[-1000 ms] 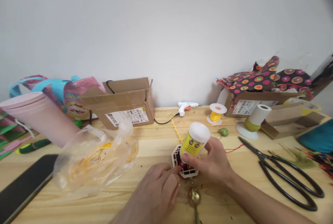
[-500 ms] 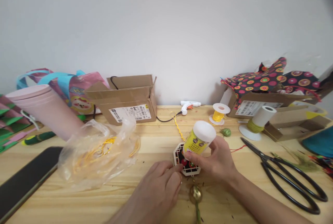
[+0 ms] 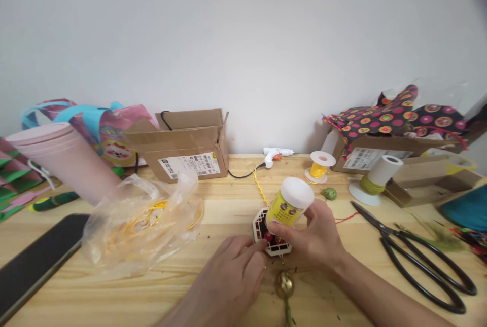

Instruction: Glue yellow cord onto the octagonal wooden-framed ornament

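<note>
The right hand [image 3: 317, 235] is wrapped around a yellow glue bottle [image 3: 288, 207], tilted nozzle-down onto a white hexagonal lattice ornament [image 3: 271, 233] on the wooden table [image 3: 228, 205]. The left hand [image 3: 232, 279], palm down with fingers loosely curled, touches the ornament's left edge. Right of the ornament lie black scissors [image 3: 414, 258]; to its left is a clear plastic bag [image 3: 140, 223].

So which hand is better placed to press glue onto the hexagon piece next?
The right hand, probably: it grips the glue bottle, tilted with its tip down at the hexagon piece. The left hand only steadies that piece from its left edge.
</note>
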The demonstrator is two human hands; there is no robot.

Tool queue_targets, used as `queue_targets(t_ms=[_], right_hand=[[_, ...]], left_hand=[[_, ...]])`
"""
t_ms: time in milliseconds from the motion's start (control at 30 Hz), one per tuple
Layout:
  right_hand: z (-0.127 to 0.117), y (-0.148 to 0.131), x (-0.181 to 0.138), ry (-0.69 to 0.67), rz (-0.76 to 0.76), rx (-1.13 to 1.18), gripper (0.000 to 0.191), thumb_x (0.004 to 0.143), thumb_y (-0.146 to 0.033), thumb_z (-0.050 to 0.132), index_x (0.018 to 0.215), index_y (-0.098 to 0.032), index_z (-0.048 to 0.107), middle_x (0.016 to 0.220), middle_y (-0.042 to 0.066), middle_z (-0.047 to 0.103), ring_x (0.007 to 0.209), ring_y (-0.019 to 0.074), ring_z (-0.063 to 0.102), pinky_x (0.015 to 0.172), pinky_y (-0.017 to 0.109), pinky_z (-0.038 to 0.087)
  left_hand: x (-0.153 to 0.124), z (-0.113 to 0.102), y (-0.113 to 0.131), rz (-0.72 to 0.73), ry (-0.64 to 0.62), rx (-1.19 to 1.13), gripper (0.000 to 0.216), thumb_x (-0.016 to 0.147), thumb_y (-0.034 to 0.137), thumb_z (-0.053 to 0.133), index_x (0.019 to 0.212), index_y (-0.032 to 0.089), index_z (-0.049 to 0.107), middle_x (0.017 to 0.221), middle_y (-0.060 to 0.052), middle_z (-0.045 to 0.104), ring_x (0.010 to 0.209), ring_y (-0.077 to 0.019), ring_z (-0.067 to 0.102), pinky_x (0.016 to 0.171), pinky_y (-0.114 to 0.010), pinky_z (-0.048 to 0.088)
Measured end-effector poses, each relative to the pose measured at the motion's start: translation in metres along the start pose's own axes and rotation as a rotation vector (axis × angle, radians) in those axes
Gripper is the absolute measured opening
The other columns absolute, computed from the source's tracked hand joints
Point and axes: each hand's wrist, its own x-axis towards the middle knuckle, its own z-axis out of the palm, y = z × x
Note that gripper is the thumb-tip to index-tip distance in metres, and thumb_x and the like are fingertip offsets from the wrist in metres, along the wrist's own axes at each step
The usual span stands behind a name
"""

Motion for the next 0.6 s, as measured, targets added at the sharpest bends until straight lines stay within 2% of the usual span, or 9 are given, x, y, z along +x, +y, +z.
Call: queue_targets(t_ms=[133,300,467,600], right_hand=[[0.0006,-0.0012,0.0004,-0.01,-0.005,-0.022,0.022,0.061,-0.035,0.069,0.071,-0.018,0.059,0.069,0.004,0.067,0.061,0.0203,0.061,0.055,0.03,0.049],[-0.0004,-0.0024,0.0012,0.007,-0.003,-0.026,0.022,0.062,-0.036,0.067,0.07,-0.018,0.058,0.066,0.004,0.066,0.059,0.02,0.061,0.053,0.029,0.049],[-0.0008,-0.0006,0.001,-0.039,0.009,-0.032,0.023,0.063,-0.037,0.067,0.072,-0.018,0.059,0.069,0.004,0.066,0.062,0.0202,0.061,0.056,0.03,0.049],[-0.0009,-0.0003,0.0,0.021,0.015,-0.012,0.023,0.062,-0.037,0.068,0.069,-0.018,0.057,0.066,0.004,0.065,0.059,0.0197,0.06,0.053,0.029,0.049]], left_hand=[[-0.0003,0.0001,-0.0004,0.001,-0.008,0.014,0.013,0.076,0.008,0.046,0.084,0.014,0.054,0.081,-0.003,0.065,0.077,-0.0187,0.058,0.065,-0.032,0.052],[-0.0031,0.0017,0.0002,-0.005,-0.001,0.025,0.013,0.076,0.01,0.047,0.084,0.015,0.055,0.09,-0.003,0.065,0.079,-0.0192,0.057,0.066,-0.032,0.051],[-0.0031,0.0026,-0.0001,-0.008,0.015,0.009,0.013,0.075,0.008,0.048,0.083,0.014,0.055,0.086,-0.003,0.066,0.078,-0.0195,0.057,0.066,-0.033,0.051],[-0.0023,0.0021,-0.0004,-0.002,0.013,0.012,0.013,0.074,0.007,0.05,0.084,0.013,0.055,0.091,-0.004,0.066,0.078,-0.0203,0.057,0.065,-0.034,0.052]])
